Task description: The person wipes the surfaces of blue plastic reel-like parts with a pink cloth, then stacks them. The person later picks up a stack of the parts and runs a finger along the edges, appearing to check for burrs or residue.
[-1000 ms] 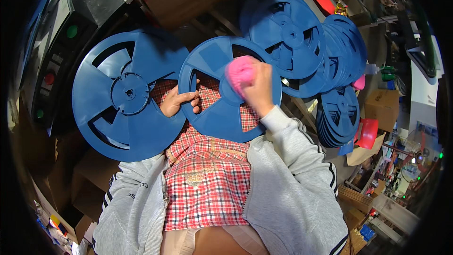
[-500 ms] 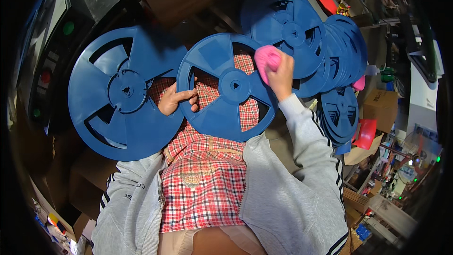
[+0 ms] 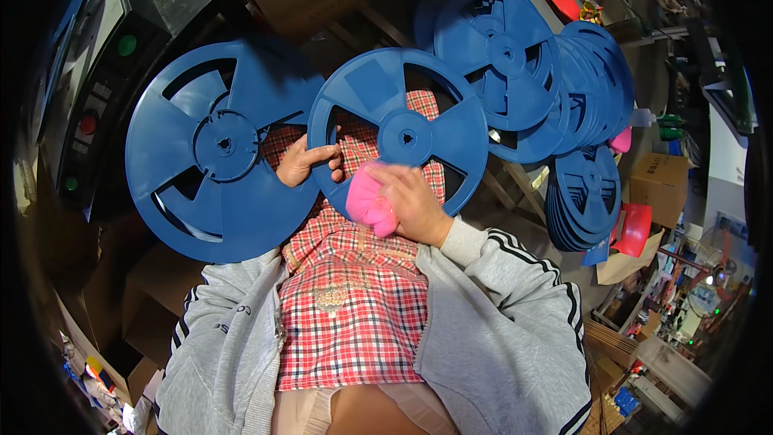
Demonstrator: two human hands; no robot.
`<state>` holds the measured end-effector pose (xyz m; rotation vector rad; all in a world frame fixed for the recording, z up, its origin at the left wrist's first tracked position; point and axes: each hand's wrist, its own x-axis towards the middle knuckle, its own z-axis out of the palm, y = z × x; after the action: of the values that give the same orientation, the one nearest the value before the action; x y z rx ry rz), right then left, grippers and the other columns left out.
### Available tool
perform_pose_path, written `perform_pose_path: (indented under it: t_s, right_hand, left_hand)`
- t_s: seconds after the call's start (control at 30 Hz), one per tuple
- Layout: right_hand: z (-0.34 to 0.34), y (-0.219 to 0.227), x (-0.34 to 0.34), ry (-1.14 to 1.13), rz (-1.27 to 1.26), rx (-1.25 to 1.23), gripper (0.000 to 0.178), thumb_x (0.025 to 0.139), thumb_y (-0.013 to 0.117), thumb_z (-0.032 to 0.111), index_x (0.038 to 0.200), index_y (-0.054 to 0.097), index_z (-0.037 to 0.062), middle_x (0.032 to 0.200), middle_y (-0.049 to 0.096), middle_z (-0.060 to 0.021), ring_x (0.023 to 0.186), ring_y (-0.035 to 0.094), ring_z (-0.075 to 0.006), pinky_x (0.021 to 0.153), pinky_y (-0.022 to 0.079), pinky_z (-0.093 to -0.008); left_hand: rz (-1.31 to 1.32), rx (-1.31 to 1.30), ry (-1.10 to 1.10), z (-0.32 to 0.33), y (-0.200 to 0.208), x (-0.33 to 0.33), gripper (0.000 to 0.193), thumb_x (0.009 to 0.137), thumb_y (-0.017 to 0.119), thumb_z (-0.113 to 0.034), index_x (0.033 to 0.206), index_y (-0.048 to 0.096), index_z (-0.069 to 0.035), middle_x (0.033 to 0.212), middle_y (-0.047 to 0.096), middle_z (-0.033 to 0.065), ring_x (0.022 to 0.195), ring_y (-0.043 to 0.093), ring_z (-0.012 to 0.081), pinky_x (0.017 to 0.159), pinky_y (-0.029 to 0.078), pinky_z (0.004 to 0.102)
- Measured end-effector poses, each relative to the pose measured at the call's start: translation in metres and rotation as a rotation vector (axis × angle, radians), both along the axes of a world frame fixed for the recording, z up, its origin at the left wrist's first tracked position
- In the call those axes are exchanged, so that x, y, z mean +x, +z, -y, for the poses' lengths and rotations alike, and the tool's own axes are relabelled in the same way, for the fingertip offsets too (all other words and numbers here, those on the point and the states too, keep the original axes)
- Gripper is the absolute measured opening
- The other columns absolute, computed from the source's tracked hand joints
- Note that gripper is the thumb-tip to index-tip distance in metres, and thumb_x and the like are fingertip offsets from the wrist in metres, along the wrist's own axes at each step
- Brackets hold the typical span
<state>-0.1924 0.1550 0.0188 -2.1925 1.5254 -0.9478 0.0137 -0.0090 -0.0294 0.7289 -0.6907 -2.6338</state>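
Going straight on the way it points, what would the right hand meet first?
Past its pink cloth, likely the left hand, clasping the middle blue reel by its edge; depth is unclear.

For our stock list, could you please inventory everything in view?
Held reel: one, blue, front centre.
Cloth: one, pink, over the held reel's lower part.
Left reel: at least one, blue, left side.
Reel stacks: at least two, blue, right side.
Machine: one, black and grey, far left.
Buttons: three, two green, one red, machine's front.
Cartons: at least two, brown, top and right.
Red pieces: at least two, red, beside the stacks.
Background clutter: uncountable, mixed, far right.
Checked garment: one, mostly red, lower centre.
Jacket: one, grey, both sides.
Left grip: one, bare hand, held reel's left rim.
Right grip: one, bare hand, on the cloth.
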Motion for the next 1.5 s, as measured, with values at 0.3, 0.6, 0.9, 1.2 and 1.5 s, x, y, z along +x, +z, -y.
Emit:
perform_pose_path:
  t_s: [0.3, 0.6, 0.9, 1.2, 1.5]
  right_hand:
    - [-0.017, 0.035, -0.143, -0.582, 0.945, 0.576, 0.058, 0.087, 0.072, 0.013, 0.138, 0.052, -0.0044, 0.12, 0.064, -0.0107, 0.107, 0.063, -0.0176, 0.097, 0.047, -0.0305]
    - [-0.032, 0.035, -0.17, -0.656, 1.237, 0.743, 0.051, 0.091, 0.06, 0.019, 0.133, 0.057, -0.0092, 0.122, 0.068, -0.0132, 0.104, 0.067, -0.0177, 0.092, 0.052, -0.0293]
    - [-0.032, 0.107, -0.202, -0.602, 1.064, 0.723, 0.05, 0.085, 0.063, 0.02, 0.126, 0.062, -0.0095, 0.109, 0.07, -0.015, 0.091, 0.069, -0.0202, 0.08, 0.057, -0.0309]
    - [0.106, 0.289, -0.052, 0.393, 1.148, 0.753, 0.058, 0.096, 0.057, 0.03, 0.14, 0.048, -0.0078, 0.129, 0.06, -0.0228, 0.105, 0.068, -0.0205, 0.092, 0.055, -0.0299]
    - [0.143, 0.196, 0.029, 0.425, 0.957, 0.741, 0.055, 0.086, 0.073, 0.014, 0.133, 0.055, -0.0058, 0.131, 0.062, -0.0158, 0.117, 0.061, -0.0205, 0.105, 0.046, -0.0351]
  left_hand:
    - [-0.059, 0.04, 0.011, -0.003, 0.002, -0.002, 0.054, 0.095, 0.065, -0.006, 0.142, 0.038, -0.003, 0.095, 0.054, 0.0089, 0.08, 0.059, 0.0165, 0.067, 0.057, 0.0352]
    - [-0.058, 0.016, -0.036, 0.0, -0.001, 0.0, 0.062, 0.092, 0.069, -0.007, 0.143, 0.035, -0.002, 0.095, 0.057, 0.0102, 0.081, 0.06, 0.0176, 0.069, 0.057, 0.0353]
    - [-0.053, 0.01, 0.063, -0.006, -0.003, -0.006, 0.047, 0.089, 0.074, -0.01, 0.125, 0.046, -0.001, 0.085, 0.059, 0.0117, 0.075, 0.069, 0.0207, 0.064, 0.067, 0.0386]
    - [-0.159, 0.091, 0.015, -0.003, -0.012, 0.005, 0.053, 0.091, 0.066, -0.005, 0.139, 0.042, 0.0, 0.1, 0.062, 0.0121, 0.096, 0.065, 0.022, 0.081, 0.06, 0.0416]
    - [-0.188, 0.104, 0.044, -0.001, 0.014, 0.018, 0.055, 0.088, 0.062, 0.002, 0.139, 0.042, 0.001, 0.108, 0.062, 0.014, 0.099, 0.064, 0.0247, 0.086, 0.057, 0.0439]
